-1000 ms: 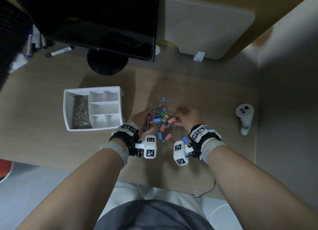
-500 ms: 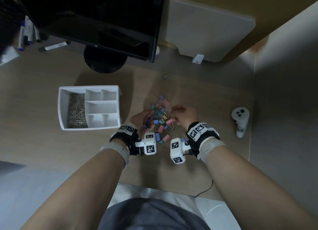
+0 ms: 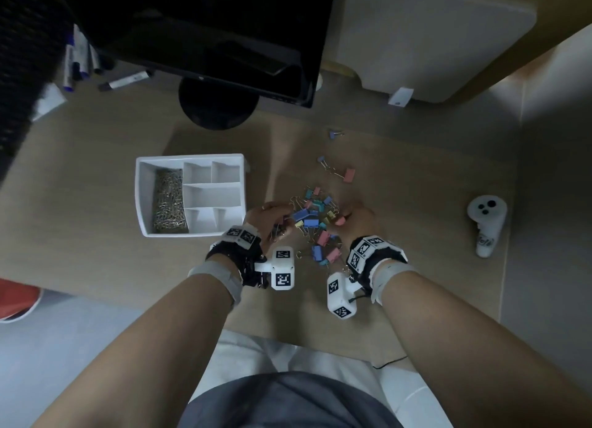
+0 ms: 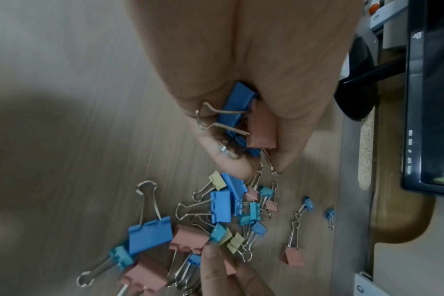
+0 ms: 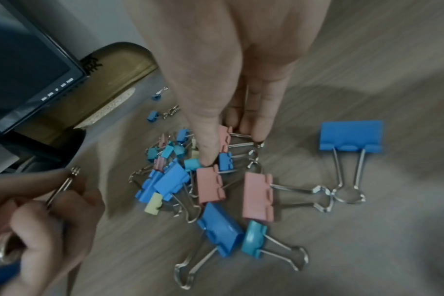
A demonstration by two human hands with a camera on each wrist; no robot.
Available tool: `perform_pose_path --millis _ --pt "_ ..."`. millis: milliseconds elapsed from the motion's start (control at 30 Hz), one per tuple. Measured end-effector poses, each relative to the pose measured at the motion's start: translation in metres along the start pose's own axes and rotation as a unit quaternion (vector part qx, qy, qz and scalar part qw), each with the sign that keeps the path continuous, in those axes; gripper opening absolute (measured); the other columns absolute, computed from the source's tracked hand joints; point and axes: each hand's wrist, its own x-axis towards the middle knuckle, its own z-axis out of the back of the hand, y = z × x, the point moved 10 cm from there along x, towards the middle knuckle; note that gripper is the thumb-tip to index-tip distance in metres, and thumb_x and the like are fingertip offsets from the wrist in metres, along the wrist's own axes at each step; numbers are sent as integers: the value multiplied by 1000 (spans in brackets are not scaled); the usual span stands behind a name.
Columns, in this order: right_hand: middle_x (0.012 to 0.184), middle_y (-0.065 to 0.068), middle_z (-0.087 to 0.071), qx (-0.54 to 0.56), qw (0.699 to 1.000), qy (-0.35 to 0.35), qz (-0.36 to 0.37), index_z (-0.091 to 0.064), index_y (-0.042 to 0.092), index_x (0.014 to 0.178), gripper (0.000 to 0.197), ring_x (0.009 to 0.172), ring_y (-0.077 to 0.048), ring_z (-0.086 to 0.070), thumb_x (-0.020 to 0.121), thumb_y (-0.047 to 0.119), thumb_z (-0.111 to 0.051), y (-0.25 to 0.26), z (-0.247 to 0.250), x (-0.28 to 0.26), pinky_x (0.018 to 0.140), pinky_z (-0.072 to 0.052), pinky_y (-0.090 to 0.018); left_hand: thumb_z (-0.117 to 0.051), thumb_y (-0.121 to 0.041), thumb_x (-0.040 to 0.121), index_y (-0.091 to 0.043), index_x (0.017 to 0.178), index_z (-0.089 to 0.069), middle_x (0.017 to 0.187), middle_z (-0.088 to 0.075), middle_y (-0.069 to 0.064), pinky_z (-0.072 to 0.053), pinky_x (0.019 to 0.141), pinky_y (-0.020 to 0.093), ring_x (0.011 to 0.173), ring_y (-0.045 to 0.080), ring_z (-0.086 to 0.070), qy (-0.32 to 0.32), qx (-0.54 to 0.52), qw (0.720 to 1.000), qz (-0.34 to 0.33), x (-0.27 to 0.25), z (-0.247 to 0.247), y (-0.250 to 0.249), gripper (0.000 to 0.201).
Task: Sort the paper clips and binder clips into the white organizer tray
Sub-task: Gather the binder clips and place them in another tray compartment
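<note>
Gathering binder clips (image 3: 312, 222) on the tabletop (image 3: 96, 267).
Left hand (image 3: 267, 217) clutches blue and pink clips; right hand (image 3: 360, 220) pinches a pink clip's wire handle. White tray (image 3: 141, 196), left of the pile, holds paper clips (image 3: 168, 203).

desk (image 3: 96, 251): light wood | monitor (image 3: 205, 26): black, round stand | floor (image 3: 64, 347): pale grey | light: dim

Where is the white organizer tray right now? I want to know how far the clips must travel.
In the head view the white organizer tray sits on the desk left of the binder clip pile, just beyond the left hand.
</note>
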Motion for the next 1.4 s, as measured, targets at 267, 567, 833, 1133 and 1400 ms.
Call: perform_pose_path --millis 267,567,833,1133,1400 --pt "81 4 -68 16 1000 -15 21 -65 21 77 22 79 -21 -67 85 41 -69 -4 11 -11 65 -48 -27 -72 -11 82 0 89 -61 68 -59 18 -38 38 22 43 21 -50 -26 -15 999 15 3 0 6 17" --pt "82 -2 -75 294 953 40 61 -70 16 82 29 73 -14 -72 65 27 -92 50 31 -18 68 -59 -28 -73 -47 74 -12 67 -65 56 -55 7 -33 42 24 45 20 -45 -28 37 998 36 -1 -6 7 36" --pt "89 7 -77 291 942 48 159 -79 16 98 12 79 -7 -73 88 21 -73 98 46 -26 77 -55 -18 -67 -47 85 -9 91 -66 67 -61 5 -45 45 25 51 17 -55 10 2 1000 8 -9 -14 -9 38" --pt "134 1 -62 73 995 -26 66 -69 24 119 36 117 -20 -60 87 12 -62 51 49 28 101 -43 -30 -67 -26 86 -9 90 -62 65 -64 4 -44 40 18 41 12 -54 62 -60 995 45 -6 -25 -14 18" --pt "153 2 -36 -146 987 -16 63 -50 31 136 48 138 -31 -36 90 22 -62 52 21 60 105 -42 -49 -54 -31 91 -5 101 -65 83 -63 9 -41 37 16 41 13 -51 68 -27 994 78 7 -11 -19 29"
